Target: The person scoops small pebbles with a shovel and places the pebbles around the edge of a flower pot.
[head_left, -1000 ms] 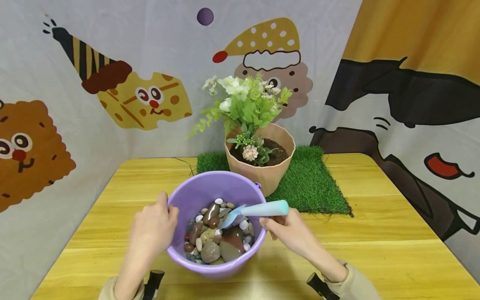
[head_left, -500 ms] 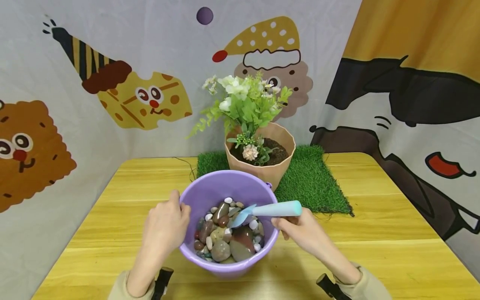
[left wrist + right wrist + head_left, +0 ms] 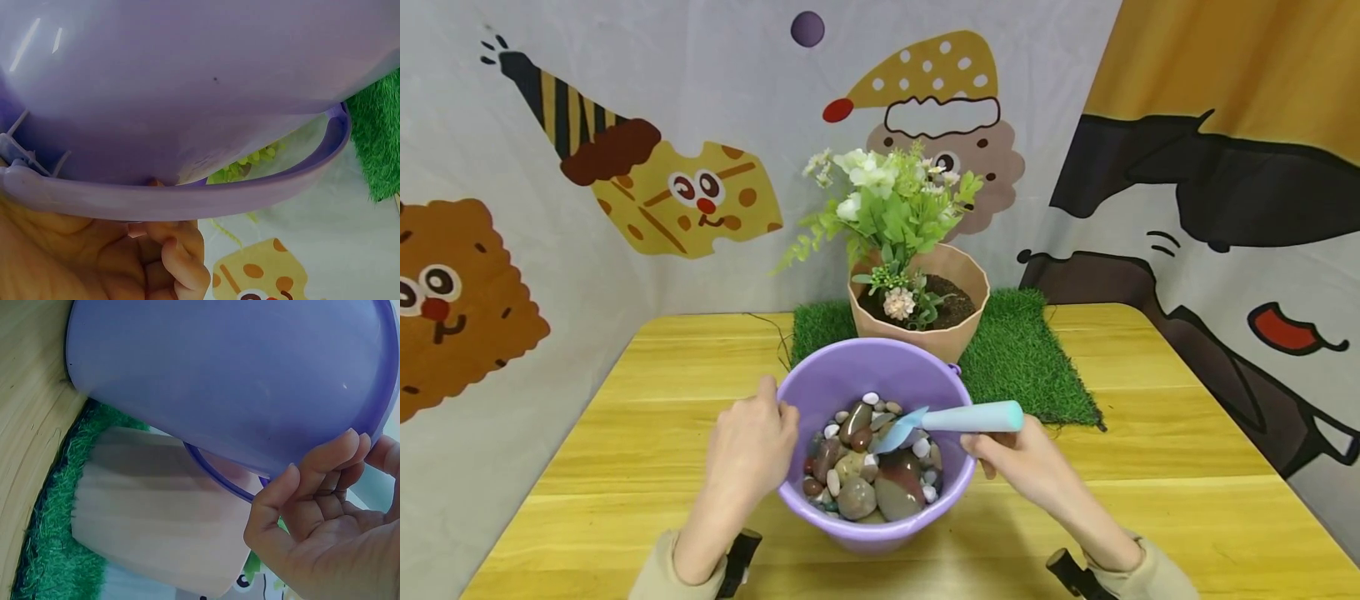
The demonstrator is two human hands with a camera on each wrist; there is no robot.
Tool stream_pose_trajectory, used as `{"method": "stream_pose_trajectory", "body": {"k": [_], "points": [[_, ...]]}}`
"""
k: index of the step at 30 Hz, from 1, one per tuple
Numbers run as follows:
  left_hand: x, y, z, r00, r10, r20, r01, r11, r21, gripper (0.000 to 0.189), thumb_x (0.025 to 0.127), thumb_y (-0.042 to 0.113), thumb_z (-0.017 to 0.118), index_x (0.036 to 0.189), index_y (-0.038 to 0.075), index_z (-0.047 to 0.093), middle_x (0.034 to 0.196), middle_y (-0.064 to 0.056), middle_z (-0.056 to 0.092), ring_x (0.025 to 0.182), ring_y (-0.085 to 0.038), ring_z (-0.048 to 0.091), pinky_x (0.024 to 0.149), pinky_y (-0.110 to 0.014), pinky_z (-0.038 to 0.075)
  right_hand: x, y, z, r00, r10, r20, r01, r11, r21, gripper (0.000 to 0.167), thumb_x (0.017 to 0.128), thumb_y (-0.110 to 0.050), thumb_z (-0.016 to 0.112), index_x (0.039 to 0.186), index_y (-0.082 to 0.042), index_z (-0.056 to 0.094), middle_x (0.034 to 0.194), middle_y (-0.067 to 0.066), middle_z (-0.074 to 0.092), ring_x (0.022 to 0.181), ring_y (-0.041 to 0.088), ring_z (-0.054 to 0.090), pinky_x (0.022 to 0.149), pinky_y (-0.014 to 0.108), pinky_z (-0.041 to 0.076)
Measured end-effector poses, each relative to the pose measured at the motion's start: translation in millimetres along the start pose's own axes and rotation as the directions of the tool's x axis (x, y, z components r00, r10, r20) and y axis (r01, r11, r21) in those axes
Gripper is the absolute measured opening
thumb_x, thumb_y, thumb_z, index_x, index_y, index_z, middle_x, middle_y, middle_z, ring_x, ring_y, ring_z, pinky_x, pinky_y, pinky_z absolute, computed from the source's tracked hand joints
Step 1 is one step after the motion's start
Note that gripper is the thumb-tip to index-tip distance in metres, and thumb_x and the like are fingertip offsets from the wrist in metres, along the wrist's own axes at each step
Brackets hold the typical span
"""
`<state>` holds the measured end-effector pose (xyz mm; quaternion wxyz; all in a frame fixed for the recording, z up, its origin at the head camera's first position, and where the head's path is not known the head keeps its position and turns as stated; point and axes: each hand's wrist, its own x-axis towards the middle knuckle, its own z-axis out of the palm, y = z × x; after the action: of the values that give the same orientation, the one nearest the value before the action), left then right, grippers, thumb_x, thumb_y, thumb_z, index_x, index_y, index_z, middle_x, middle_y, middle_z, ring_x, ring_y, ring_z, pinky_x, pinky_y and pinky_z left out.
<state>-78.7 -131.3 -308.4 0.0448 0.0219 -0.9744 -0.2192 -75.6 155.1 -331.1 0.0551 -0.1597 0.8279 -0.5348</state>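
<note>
A purple bucket point(image 3: 868, 362) stands at the front middle of the wooden table, holding wet stones point(image 3: 856, 498) of mixed sizes and colours. Across its right side leans a small trowel point(image 3: 972, 417) with a pale blue handle, the blade over the stones. My left hand point(image 3: 751, 446) grips the rim on the left, and my right hand point(image 3: 1028, 467) pinches the rim on the right, under the trowel handle. In the left wrist view the bucket's handle point(image 3: 187, 203) hangs down outside, in front of the left fingers. The right fingers point(image 3: 328, 459) lie against the outer wall in the right wrist view.
Close behind the bucket, a peach flowerpot point(image 3: 917, 337) with soil and a flowering plant point(image 3: 887, 200) stands on a green grass mat point(image 3: 1026, 371). The wooden table point(image 3: 1172, 467) extends to both sides, backed by a cartoon-printed cloth point(image 3: 715, 83).
Both hands and the bucket, with stones and trowel in it, have moved to the right and now overlap more of the flowerpot's front. Pot and mat stay put.
</note>
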Motion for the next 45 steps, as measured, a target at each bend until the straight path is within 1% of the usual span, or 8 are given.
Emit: {"method": "stream_pose_trajectory", "body": {"k": [5,15,26,31,37,41,43,45], "points": [[0.4,5.0,3.7,1.000,0.014,-0.018,-0.014,1.000,0.003,0.026,0.093,0.019,0.045,0.103,-0.004,0.051,0.064,-0.012,0.056,0.047,-0.020,0.050,0.038,-0.023,0.038,-2.5,2,-5,1.000,-0.015,-0.005,0.015,1.000,0.001,0.032,0.088,-0.007,0.059,0.118,-0.009,0.066,0.081,0.013,0.069,0.053,0.006,0.051,0.048,0.027,0.047],[0.5,18.2,12.0,0.999,0.043,-0.032,-0.042,0.999,0.024,0.026,0.093,0.019,0.045,0.104,-0.004,0.052,0.063,-0.012,0.055,0.047,-0.021,0.050,0.038,-0.024,0.038,-10.0,7,-19,0.999,0.016,-0.035,-0.018,0.999,-0.034,0.030,0.087,-0.006,0.059,0.115,-0.002,0.066,0.065,-0.004,0.060,0.052,0.007,0.051,0.049,0.025,0.046],[-0.2,34.9,20.7,0.998,0.060,-0.032,-0.058,0.997,0.059,0.026,0.094,0.020,0.045,0.103,-0.003,0.052,0.061,-0.011,0.053,0.047,-0.022,0.049,0.038,-0.026,0.036,-15.2,14,-35,0.997,-0.078,-0.017,0.078,0.996,-0.033,0.031,0.087,0.000,0.056,0.116,0.000,0.066,0.072,-0.004,0.066,0.053,0.009,0.052,0.048,0.027,0.047],[-0.3,40.7,25.5,0.993,0.103,-0.060,-0.095,0.987,0.128,0.024,0.093,0.020,0.048,0.098,-0.003,0.052,0.061,-0.012,0.053,0.048,-0.023,0.050,0.039,-0.028,0.037,-18.0,20,-43,0.996,-0.084,-0.013,0.083,0.995,-0.050,0.030,0.087,0.001,0.054,0.115,0.001,0.066,0.072,-0.008,0.066,0.054,0.009,0.053,0.049,0.027,0.047],[-2.8,48.2,26.9,0.980,0.184,-0.075,-0.158,0.951,0.266,0.026,0.089,0.025,0.058,0.084,0.000,0.052,0.070,-0.006,0.047,0.046,-0.018,0.045,0.036,-0.024,0.033,-17.1,22,-53,0.992,-0.127,0.023,0.129,0.990,-0.055,0.030,0.087,0.004,0.053,0.113,-0.001,0.067,0.072,-0.011,0.064,0.055,0.009,0.054,0.049,0.026,0.047],[-3.4,49.2,26.9,0.984,0.154,-0.092,-0.131,0.965,0.226,0.024,0.090,0.023,0.057,0.087,0.000,0.051,0.064,-0.006,0.045,0.045,-0.018,0.045,0.036,-0.024,0.032,-17.6,16,-57,0.996,-0.085,-0.008,0.083,0.983,-0.164,0.019,0.087,-0.005,0.060,0.105,-0.001,0.068,0.071,-0.009,0.063,0.057,0.007,0.055,0.050,0.025,0.047],[-3.2,48.5,26.3,0.989,0.123,-0.080,-0.107,0.978,0.178,0.023,0.091,0.022,0.054,0.092,-0.001,0.052,0.063,-0.007,0.047,0.046,-0.019,0.046,0.037,-0.024,0.033,-19.8,10,-58,0.997,-0.044,-0.071,0.024,0.964,-0.264,0.016,0.085,-0.014,0.067,0.098,-0.004,0.065,0.071,-0.005,0.061,0.057,0.006,0.051,0.049,0.025,0.045],[-2.4,47.5,24.6,0.994,0.095,-0.060,-0.087,0.989,0.119,0.024,0.092,0.021,0.051,0.098,-0.003,0.052,0.063,-0.009,0.051,0.047,-0.020,0.048,0.038,-0.025,0.035,-23.1,5,-60,0.988,-0.043,-0.145,-0.013,0.931,-0.365,0.026,0.080,-0.020,0.074,0.098,-0.008,0.059,0.075,-0.001,0.060,0.060,0.005,0.050,0.050,0.023,0.043]]}}
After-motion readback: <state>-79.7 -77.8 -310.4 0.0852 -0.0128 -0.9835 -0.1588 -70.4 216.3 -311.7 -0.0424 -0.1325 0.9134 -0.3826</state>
